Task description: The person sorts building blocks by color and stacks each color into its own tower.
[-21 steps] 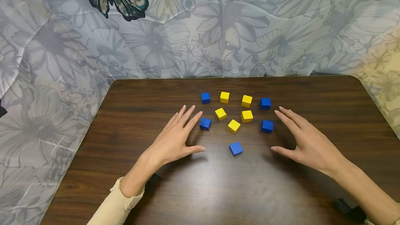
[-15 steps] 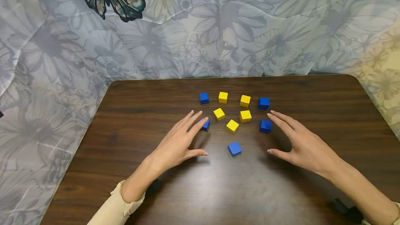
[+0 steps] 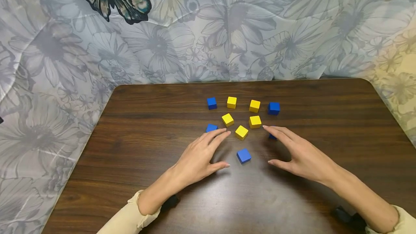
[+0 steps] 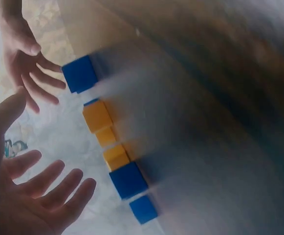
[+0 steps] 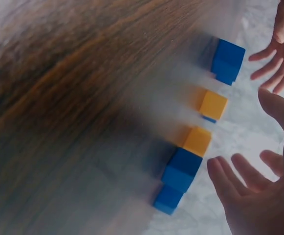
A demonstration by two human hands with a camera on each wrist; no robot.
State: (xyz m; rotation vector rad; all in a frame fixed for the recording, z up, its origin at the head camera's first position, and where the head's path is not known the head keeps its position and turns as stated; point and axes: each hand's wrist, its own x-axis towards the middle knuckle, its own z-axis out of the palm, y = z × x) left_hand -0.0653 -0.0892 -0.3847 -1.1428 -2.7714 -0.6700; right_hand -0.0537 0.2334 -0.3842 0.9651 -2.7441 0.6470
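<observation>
Both hands hover over the table with fingers extended and hold nothing. My left hand [image 3: 199, 156] partly covers a blue cube [image 3: 212, 128] at the left of the group. Over on the right, my right hand [image 3: 297, 152] hides most of another blue cube [image 3: 272, 137]. Between the hands lies a single blue cube [image 3: 243, 155], with a yellow cube [image 3: 241, 132] just behind it. Several more yellow cubes, such as one by the right fingertips [image 3: 255, 122], sit farther back. The left wrist view shows spread fingers beside blue cubes [image 4: 128, 180].
The dark wood-grain table [image 3: 146, 118] carries the cubes. At the back row stand blue cubes at the left [image 3: 212, 103] and right [image 3: 274, 108]. A floral cloth [image 3: 162, 46] with butterflies hangs behind the table's far edge.
Both hands have moved inward toward each other and slightly nearer the body, now covering parts of the outer blue cubes. The cubes keep their arrangement.
</observation>
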